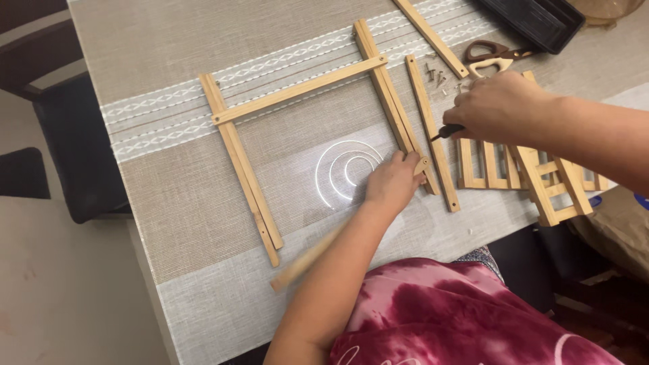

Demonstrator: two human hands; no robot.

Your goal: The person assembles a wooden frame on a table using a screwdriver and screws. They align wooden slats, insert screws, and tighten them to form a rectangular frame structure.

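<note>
A U-shaped frame of light wooden slats (297,89) lies flat on the cloth-covered table (203,203). My left hand (392,181) grips the end of a loose wooden slat (307,259) that runs under my forearm, and presses it against the lower end of the frame's right leg (395,108). My right hand (499,107) is closed around a dark-handled tool (446,131) whose tip points toward that joint. A separate slat (433,135) lies between the two hands.
Small screws (436,73) and brown-handled scissors (488,54) lie behind my right hand. A wooden slatted rack (541,177) sits at the table's right edge, a black tray (537,20) at the top, another slat (431,37) beside it. A dark chair (74,142) stands left.
</note>
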